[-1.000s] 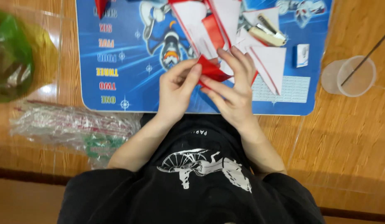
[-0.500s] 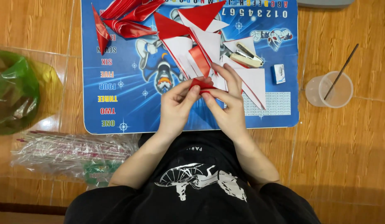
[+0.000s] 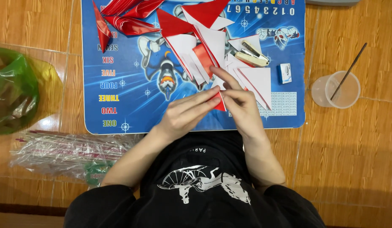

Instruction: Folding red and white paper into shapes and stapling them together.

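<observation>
Together the left hand (image 3: 185, 115) and right hand (image 3: 242, 107) pinch a small red folded paper piece (image 3: 219, 102) over the blue cartoon-printed worktop (image 3: 132, 97)

small red paper piece (image 3: 220, 102): mostly hidden between the fingertips of the left hand (image 3: 185, 115) and right hand (image 3: 242, 110); its shape cannot be told.
green translucent plastic bag (image 3: 12, 90): cut off by the left edge.
grey flat object (image 3: 333, 2): cut by the top edge; kind unclear.
red folded paper strips (image 3: 128, 14): tops cut off at the top edge.
small blue box (image 3: 284, 72): too small to tell its contents.
bundle of thin sticks in clear plastic wrap (image 3: 65, 152): blurred by glare.
</observation>
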